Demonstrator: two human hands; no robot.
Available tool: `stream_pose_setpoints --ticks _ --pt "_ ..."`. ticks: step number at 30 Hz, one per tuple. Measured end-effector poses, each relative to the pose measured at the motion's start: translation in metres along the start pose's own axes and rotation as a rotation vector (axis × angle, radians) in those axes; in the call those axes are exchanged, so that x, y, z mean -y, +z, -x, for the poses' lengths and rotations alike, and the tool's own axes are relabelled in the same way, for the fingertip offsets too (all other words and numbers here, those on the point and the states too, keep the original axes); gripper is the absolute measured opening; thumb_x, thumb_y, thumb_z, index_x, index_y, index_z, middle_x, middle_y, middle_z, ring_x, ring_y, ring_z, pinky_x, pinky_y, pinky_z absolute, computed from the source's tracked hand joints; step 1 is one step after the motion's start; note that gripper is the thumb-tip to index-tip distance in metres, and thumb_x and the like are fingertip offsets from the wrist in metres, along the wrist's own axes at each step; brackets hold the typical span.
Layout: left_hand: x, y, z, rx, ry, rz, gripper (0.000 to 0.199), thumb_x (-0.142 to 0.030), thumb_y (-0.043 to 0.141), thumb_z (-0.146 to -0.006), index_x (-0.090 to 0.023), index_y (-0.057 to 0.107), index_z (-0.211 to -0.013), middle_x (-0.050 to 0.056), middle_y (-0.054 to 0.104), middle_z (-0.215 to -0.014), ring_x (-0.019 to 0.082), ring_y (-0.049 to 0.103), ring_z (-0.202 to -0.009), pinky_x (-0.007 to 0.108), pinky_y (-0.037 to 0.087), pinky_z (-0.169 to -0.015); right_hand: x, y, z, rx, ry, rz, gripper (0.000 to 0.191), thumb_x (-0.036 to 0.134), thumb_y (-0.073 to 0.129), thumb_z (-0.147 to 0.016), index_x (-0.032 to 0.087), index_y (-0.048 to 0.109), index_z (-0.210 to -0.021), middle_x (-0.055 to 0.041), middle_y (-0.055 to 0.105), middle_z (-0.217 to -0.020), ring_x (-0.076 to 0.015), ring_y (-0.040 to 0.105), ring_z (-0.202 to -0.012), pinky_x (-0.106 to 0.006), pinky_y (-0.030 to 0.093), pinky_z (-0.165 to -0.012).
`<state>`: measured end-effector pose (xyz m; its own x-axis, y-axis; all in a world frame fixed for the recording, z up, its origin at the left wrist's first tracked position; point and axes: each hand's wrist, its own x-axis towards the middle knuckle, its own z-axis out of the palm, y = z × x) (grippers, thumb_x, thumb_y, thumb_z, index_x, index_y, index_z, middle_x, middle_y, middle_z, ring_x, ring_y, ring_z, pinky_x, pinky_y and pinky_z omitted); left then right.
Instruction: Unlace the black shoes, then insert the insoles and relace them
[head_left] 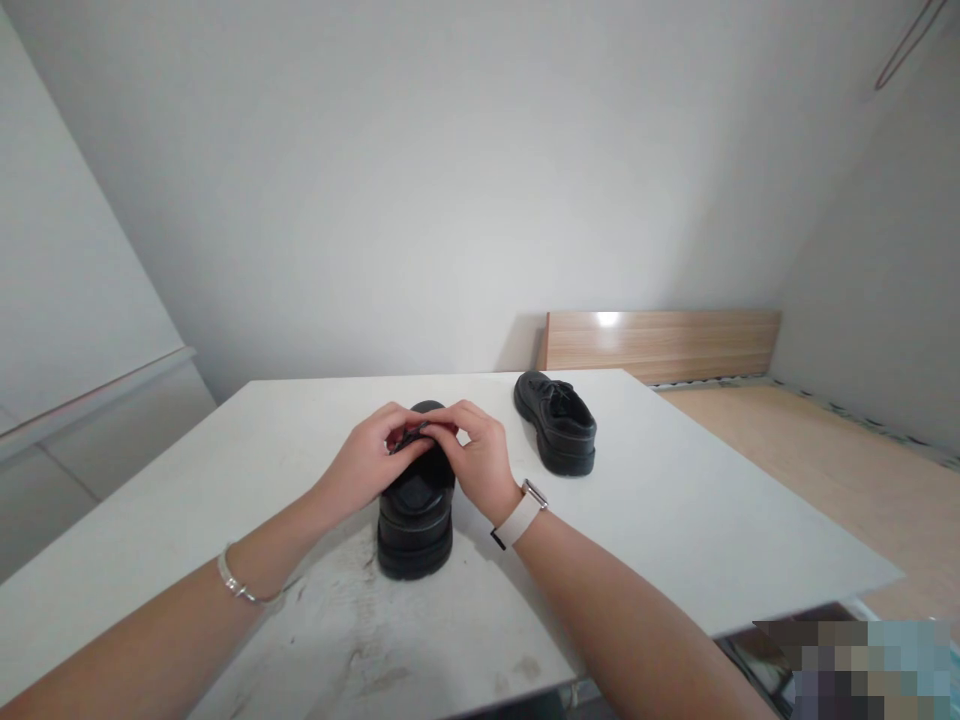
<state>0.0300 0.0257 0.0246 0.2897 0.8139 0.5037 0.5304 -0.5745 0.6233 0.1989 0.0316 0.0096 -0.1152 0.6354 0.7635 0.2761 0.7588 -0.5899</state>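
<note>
A black leather shoe (415, 535) stands upright on the white table, its heel toward me and its toe pointing away. Over its lacing, the thumb and fingers of my left hand (379, 445) are pinched together on a dark shoelace. My right hand (474, 448) pinches at the same spot from the other side, its fingertips meeting those of the left. Most of the lacing is hidden behind my fingers. Farther back on the right rests a second black shoe (566, 430), with its lace tied in a bow.
The white table (675, 530) has brown smudges near its front edge. Behind it rises a plain pale wall (450, 200). To the right lie a wooden headboard (664, 340) and a tan board surface (810, 470). A blurred patch covers the lower right corner.
</note>
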Motion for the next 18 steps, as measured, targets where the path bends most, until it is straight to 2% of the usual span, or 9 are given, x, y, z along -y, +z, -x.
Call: stream_pose_setpoints --ticks 3,8,13,16,18 --pt "0.003 0.004 0.004 -0.055 0.024 0.034 0.018 -0.035 0.062 -0.089 -0.019 0.069 -0.089 0.002 0.058 -0.085 0.017 0.053 -0.078 0.029 0.043 -0.068 0.003 0.002 0.002 -0.04 -0.012 -0.017 0.007 0.018 0.07 -0.089 0.021 0.076 -0.091 -0.0017 0.073 -0.084 -0.0142 0.065 -0.076 -0.027 0.052 -0.075" --pt "0.003 0.007 0.018 -0.157 0.027 0.089 0.016 -0.033 0.063 -0.088 -0.02 0.07 -0.094 0.002 0.058 -0.09 0.016 0.051 -0.076 0.03 0.043 -0.071 0.01 0.003 0.005 -0.04 -0.104 0.013 0.007 0.02 0.067 -0.091 0.02 0.074 -0.089 -0.0014 0.073 -0.083 -0.0136 0.066 -0.076 -0.026 0.053 -0.075" --pt "0.0 0.012 0.021 -0.129 0.001 0.116 0.015 -0.033 0.065 -0.088 -0.021 0.071 -0.096 0.003 0.057 -0.093 0.018 0.054 -0.084 0.03 0.043 -0.071 0.022 -0.001 0.004 -0.17 -0.079 -0.051 0.007 0.018 0.066 -0.091 0.021 0.072 -0.088 -0.0004 0.072 -0.082 -0.0133 0.068 -0.075 -0.026 0.054 -0.071" --pt "0.002 0.014 0.022 -0.136 -0.008 0.17 0.014 -0.034 0.066 -0.088 -0.022 0.071 -0.095 0.004 0.058 -0.096 0.019 0.055 -0.088 0.03 0.043 -0.071 0.031 -0.007 0.002 -0.268 -0.141 -0.092 0.006 0.019 0.067 -0.091 0.022 0.07 -0.088 -0.0006 0.071 -0.083 -0.0144 0.068 -0.078 -0.028 0.054 -0.073" --pt "0.003 0.014 0.024 -0.154 -0.003 0.2 0.012 -0.032 0.066 -0.088 -0.023 0.071 -0.094 0.004 0.058 -0.097 0.019 0.055 -0.088 0.031 0.043 -0.075 0.034 -0.01 0.001 -0.289 -0.185 -0.135 0.006 0.019 0.065 -0.093 0.023 0.069 -0.091 -0.0013 0.071 -0.086 -0.0149 0.067 -0.081 -0.03 0.054 -0.076"
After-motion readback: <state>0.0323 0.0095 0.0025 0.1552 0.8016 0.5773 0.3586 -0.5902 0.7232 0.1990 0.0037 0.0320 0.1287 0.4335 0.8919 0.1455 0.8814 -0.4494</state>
